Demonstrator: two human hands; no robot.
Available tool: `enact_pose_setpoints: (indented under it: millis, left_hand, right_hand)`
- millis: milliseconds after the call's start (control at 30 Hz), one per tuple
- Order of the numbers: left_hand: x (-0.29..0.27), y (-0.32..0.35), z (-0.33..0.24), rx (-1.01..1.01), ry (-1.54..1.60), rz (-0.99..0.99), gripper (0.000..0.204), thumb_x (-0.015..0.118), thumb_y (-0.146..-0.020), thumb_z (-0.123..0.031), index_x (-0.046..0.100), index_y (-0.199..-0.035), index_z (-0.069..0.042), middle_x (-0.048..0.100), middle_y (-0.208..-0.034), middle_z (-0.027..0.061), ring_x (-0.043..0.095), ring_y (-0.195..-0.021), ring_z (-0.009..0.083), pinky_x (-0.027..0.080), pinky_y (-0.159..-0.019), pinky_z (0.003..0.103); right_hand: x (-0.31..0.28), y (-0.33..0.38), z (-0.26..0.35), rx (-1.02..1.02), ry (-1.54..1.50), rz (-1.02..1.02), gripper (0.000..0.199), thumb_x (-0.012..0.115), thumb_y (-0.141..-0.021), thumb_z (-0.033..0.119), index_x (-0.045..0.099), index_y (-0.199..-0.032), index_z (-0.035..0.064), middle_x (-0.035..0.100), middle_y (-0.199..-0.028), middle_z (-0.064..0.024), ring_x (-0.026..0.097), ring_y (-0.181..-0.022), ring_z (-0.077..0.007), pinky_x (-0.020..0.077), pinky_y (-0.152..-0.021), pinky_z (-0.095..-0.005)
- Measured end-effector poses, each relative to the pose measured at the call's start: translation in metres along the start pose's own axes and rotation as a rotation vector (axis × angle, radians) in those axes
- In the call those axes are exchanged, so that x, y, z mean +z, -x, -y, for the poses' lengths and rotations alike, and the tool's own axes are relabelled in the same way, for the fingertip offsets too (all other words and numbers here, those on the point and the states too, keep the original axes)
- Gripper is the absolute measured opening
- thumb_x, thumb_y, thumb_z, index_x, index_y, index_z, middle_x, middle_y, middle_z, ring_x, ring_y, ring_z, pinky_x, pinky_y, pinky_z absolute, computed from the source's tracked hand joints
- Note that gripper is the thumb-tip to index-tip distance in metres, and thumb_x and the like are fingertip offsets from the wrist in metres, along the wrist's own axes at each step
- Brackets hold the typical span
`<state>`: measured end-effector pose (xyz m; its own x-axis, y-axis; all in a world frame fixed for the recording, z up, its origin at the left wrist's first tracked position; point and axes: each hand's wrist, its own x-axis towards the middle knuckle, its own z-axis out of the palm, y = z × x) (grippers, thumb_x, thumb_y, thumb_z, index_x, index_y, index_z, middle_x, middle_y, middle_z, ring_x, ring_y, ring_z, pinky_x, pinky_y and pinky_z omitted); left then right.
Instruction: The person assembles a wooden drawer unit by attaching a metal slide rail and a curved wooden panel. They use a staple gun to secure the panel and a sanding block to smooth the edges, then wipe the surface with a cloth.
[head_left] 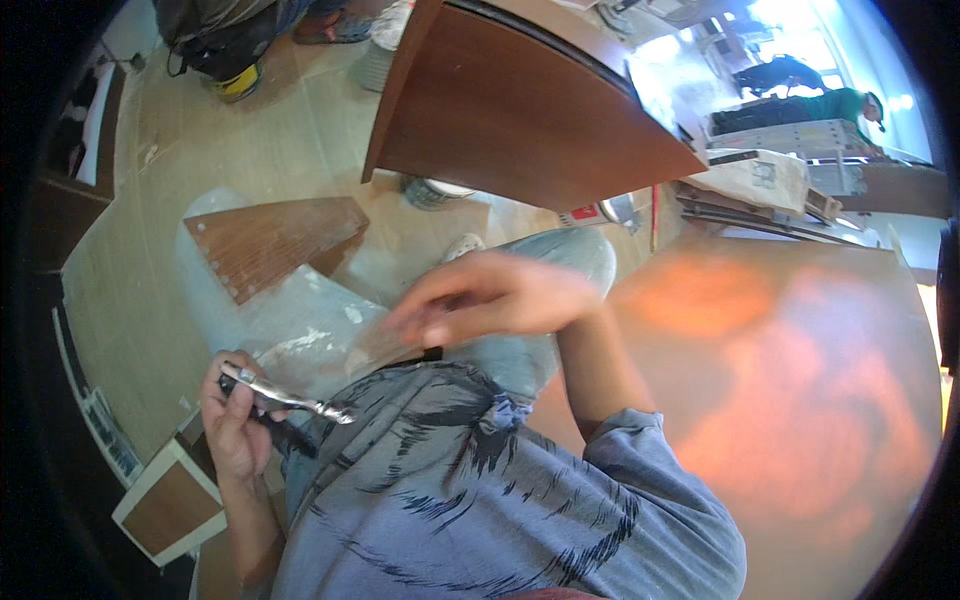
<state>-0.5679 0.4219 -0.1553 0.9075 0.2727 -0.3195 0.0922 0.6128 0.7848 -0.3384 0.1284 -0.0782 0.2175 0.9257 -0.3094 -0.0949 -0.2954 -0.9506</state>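
My left hand (232, 430) is closed around a shiny metal tool (285, 397) with a slim barrel and a dark handle; its exact kind is not plain. The barrel points across my lap toward the right. My right hand (510, 293) hovers over my lap, bent at the wrist and smeared by motion. Its fingertips reach toward my left thigh, and whether they hold anything is unclear. A brown wood-grain board (280, 238) with slanted edges lies just beyond my left leg, whose trousers (310, 325) bear whitish stains.
A large brown wooden panel (530, 115) stands ahead, with a paint can (432, 192) under its edge. To my right spreads a broad board (800, 400) lit orange. One person's shoe (238, 82) shows far left; another person in green (842, 104) is far right.
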Motion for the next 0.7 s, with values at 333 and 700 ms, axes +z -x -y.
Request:
enact_pose_setpoints:
  millis: [333,700]
  left_hand:
    - [-0.009,-0.009,0.001,-0.143,-0.074,0.062,0.027,0.072,-0.101,-0.022,0.059,-0.110,0.000,0.061,-0.086,0.0044,0.057,-0.063,0.0103,0.050,-0.056,0.027]
    - [-0.029,0.003,0.003,-0.196,0.168,0.174,0.031,0.070,-0.103,-0.025,0.060,-0.117,0.001,0.060,-0.105,0.0076,0.051,-0.077,0.0085,0.044,-0.064,0.024]
  right_hand:
    - [-0.138,0.161,0.027,0.116,1.281,-1.272,0.076,0.091,-0.080,0.022,0.061,-0.149,0.0126,0.060,-0.144,-0.0174,0.059,-0.131,-0.0300,0.0491,-0.110,-0.0440]
    - [-0.150,0.147,0.000,-0.341,0.606,-1.742,0.027,0.061,-0.106,0.015,0.070,-0.120,-0.0060,0.075,-0.116,-0.0179,0.072,-0.104,-0.0287,0.0551,-0.099,-0.0416]
